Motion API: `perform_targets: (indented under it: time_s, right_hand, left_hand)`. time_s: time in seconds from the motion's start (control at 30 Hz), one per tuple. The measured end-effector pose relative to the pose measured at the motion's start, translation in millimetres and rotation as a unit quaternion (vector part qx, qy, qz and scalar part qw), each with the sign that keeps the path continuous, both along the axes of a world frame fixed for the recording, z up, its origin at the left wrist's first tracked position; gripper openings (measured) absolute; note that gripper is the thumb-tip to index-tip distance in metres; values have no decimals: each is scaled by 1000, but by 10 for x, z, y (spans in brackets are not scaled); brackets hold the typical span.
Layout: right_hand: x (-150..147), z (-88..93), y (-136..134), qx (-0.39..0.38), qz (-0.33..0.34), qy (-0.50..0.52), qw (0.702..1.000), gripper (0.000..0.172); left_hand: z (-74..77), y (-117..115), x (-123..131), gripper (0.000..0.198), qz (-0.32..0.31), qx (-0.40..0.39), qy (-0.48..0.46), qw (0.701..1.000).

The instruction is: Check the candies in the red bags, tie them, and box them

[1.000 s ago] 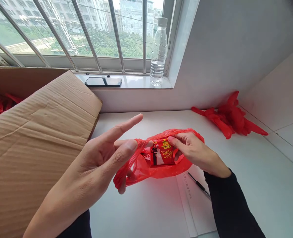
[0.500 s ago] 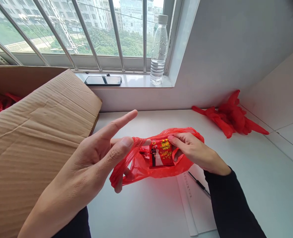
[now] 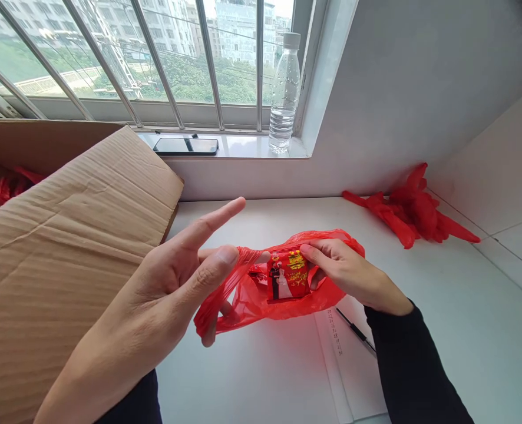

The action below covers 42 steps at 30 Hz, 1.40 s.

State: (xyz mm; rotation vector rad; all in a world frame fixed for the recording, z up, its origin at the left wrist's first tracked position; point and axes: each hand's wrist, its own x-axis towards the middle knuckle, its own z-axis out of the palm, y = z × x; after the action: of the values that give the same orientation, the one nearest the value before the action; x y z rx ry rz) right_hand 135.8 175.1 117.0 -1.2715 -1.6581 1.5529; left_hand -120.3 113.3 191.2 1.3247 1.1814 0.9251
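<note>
A thin red plastic bag [image 3: 283, 311] hangs above the white table, its mouth spread toward me. My left hand [image 3: 172, 288] has the bag's gathered handle hooked over some fingers, while the index finger points out and the thumb rests by the plastic. Inside the mouth, my right hand [image 3: 331, 265] pinches the right edge of a small red packet [image 3: 288, 277] with yellow lettering and a printed couple. Behind it, part of another red packet [image 3: 257, 274] shows; the rest of the bag's contents is hidden.
An open cardboard box [image 3: 75, 247] with red items inside stands at left. Crumpled red bags [image 3: 413, 206] lie by the wall. Paper [image 3: 353, 371] and a black pen [image 3: 356, 330] lie under my right arm. A phone [image 3: 185, 146] and water bottle [image 3: 284, 94] occupy the sill.
The whole view has shifted very slightly, so everything sits a little lower in the picture. Both hands keep the same hold on the bag and the packet.
</note>
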Motion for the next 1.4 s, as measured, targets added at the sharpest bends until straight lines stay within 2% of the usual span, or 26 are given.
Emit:
perform_targets:
  time_s: [0.33,0.53,0.7,0.8,0.9,1.0,1.07,1.13,1.27,1.33,1.4]
  right_hand:
    - [20,-21,19,12,-10,-15,1000,40]
    - [-29,91,-47,-24,18,37,999,29]
    - [-67,112,-80,-24,-3,23,999,28]
    - [-81,99,-78,-20,-7,15,1000,27]
    - [-88,105,-84,-6,0,16,1000,26]
    - [-81,126,-113,50,-17,-28,998,22]
    - [-68,136,-136,111,-47,-95,988,21]
    - [-54,132,-148,164,-89,-199,962,22]
    - [-51,84,-132,202,-144,-421,872,28]
    - [-82,41,-124,234,-147,-436,856,24]
    - [-146,-29,-133,275,-117,-387,873,15]
  left_hand:
    - [97,-79,92,70,30,-21,41,998]
    - [62,-54,18,68,-12,-7,58,998]
    - [58,-123,27,66,38,-18,110,993]
    - [60,-151,40,64,32,-18,104,994]
    - [81,-150,51,65,37,-16,112,993]
    - [117,-153,73,69,45,-22,128,990]
    - [127,-170,87,68,55,-18,140,989]
    - [119,-201,96,62,65,-3,151,986]
    - [88,-261,106,59,81,9,176,981]
    - [91,-276,118,60,95,0,185,978]
    - [103,-281,133,58,102,-8,190,976]
